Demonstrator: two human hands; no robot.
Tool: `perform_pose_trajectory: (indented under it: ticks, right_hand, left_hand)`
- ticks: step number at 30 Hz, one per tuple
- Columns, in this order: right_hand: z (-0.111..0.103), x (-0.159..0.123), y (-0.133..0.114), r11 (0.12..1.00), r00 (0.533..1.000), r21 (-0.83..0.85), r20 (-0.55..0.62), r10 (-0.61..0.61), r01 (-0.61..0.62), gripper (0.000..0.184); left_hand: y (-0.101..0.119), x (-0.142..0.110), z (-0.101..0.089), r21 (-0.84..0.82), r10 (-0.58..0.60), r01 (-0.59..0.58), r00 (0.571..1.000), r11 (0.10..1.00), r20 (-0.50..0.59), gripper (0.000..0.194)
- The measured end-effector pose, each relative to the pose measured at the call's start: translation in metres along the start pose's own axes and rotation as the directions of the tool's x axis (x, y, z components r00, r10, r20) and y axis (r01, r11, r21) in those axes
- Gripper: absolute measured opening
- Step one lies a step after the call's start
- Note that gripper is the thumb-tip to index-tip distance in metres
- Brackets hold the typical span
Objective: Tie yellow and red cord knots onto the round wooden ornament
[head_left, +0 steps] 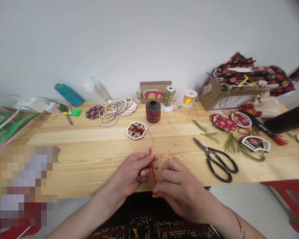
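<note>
1. Black fabric patterned in yellow and red is seen nearest the camera, below the edge of the pale wooden surface.
2. A thin, soft-looking red cord is held just above the surface's near edge, drawn nearly straight between both hands.
3. By the left hand's grip, its upper part is pinched narrowly between thumb and fingers, with a small tuft left protruding above.
4. By the right hand's grip, its lower end is apparently pinched, though the contact is partly hidden.
5. Between the left fingertips and the black spool wound with dark red thread, a fine loose strand is seen.
6. The cord is judged light, limp and not slippery; it is best taken by the fingertips near each end, with only gentle tension applied.
</note>
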State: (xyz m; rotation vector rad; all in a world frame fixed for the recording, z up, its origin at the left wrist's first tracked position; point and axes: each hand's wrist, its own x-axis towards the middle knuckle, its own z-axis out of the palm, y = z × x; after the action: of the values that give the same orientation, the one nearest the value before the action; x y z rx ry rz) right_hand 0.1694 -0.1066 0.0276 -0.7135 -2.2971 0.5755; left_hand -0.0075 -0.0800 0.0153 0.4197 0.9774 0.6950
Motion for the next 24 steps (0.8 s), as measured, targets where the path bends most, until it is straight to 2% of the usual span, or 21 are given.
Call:
perform_pose_trajectory:
  ticks: [6, 12, 19, 24]
  right_hand:
    - [0.0001, -0.0039, 0.0006, 0.989, 0.997, 0.146, 0.077, -0.023, 0.012, 0.011]
    - [0.0018, -0.0060, 0.0036, 0.964, 0.977, 0.265, 0.208, -0.043, -0.014, 0.015]
    - [0.0051, -0.0041, 0.0085, 0.953, 0.941, 0.301, 0.332, -0.062, -0.043, 0.015]
    - [0.0067, -0.0009, 0.0094, 0.948, 0.937, 0.316, 0.341, -0.078, -0.036, 0.013]
  left_hand:
    - [0.0016, 0.0040, 0.0002, -0.018, 0.027, -0.028, 0.999, 0.999, -0.045, 0.020]
    - [0.0018, 0.0078, 0.0004, 0.014, 0.067, -0.066, 0.993, 0.998, -0.095, 0.021]
    - [0.0028, 0.0077, 0.0017, 0.043, 0.119, -0.115, 0.985, 0.992, -0.128, 0.017]
    - [0.0082, 0.0047, 0.0064, -0.052, 0.117, -0.123, 0.988, 0.991, -0.105, 0.010]
